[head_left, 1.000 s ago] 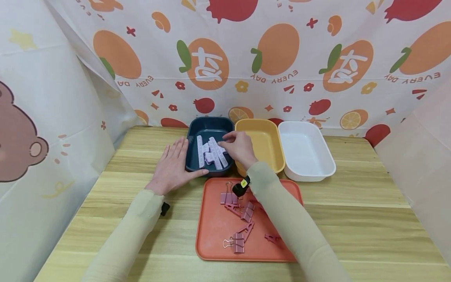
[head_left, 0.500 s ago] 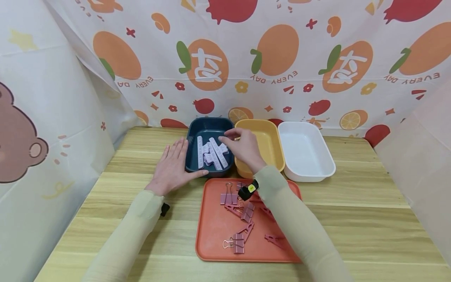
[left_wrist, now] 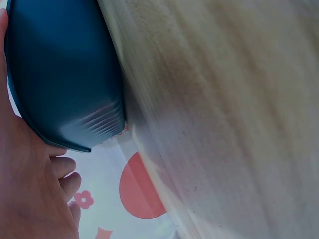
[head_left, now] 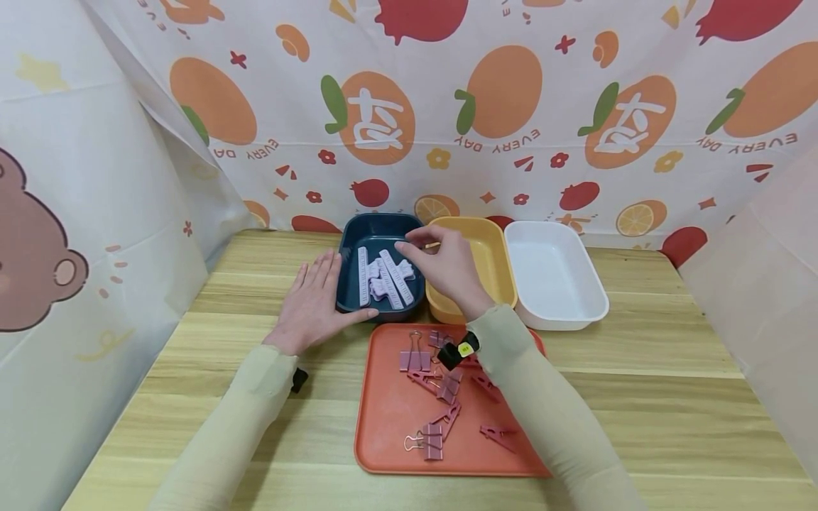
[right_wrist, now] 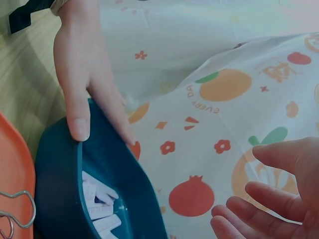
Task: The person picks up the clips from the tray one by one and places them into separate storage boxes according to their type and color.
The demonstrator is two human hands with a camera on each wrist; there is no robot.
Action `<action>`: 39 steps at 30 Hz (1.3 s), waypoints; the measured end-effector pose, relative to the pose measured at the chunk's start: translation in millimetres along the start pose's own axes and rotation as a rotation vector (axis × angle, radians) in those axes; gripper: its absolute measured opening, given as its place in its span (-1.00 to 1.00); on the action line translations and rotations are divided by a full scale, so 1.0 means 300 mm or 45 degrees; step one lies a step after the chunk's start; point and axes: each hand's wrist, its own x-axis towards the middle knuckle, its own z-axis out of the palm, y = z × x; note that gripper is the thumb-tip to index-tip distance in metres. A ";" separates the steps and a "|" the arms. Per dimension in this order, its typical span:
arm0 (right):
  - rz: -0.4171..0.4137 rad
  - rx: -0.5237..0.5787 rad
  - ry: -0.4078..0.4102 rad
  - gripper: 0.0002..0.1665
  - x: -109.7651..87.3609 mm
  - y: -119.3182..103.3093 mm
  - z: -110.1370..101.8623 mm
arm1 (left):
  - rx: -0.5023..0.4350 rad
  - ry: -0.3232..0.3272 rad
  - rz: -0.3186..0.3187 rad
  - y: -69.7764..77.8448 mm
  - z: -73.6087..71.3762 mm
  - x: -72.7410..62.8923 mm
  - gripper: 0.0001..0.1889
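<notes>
My left hand [head_left: 314,301] rests against the left side of the dark blue bin [head_left: 382,223], fingers straight and thumb lying along its front rim. In the right wrist view its thumb and fingers span the bin's corner. Several lilac clips [head_left: 397,277] with long, ruler-marked bars lie jumbled in the bin. My right hand [head_left: 450,270] hovers above the rims between the blue bin and the yellow bin [head_left: 501,266]. Its thumb and fingers are loosely bent and apart, with nothing between them, as the right wrist view shows.
In front of the bins lies an orange tray [head_left: 390,404] holding pink binder clips [head_left: 415,360] and pink clothespins [head_left: 497,434], partly under my right forearm. A white bin [head_left: 556,277] stands right of the yellow one. A fruit-print cloth [head_left: 441,92] hangs behind.
My right hand has drawn back to the right and up from the lilac clips, letting go of one, and moved over the rims. The left hand stays in place.
</notes>
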 end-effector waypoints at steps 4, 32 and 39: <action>-0.037 0.007 0.007 -0.61 -0.010 -0.012 -0.008 | -0.002 0.005 0.003 -0.001 0.003 0.000 0.40; -0.159 0.040 0.022 -0.58 -0.068 -0.038 -0.081 | -0.015 0.015 0.000 -0.001 0.002 -0.006 0.40; -0.176 0.059 0.039 -0.58 -0.077 -0.032 -0.097 | -0.014 0.012 0.002 -0.002 0.005 -0.004 0.41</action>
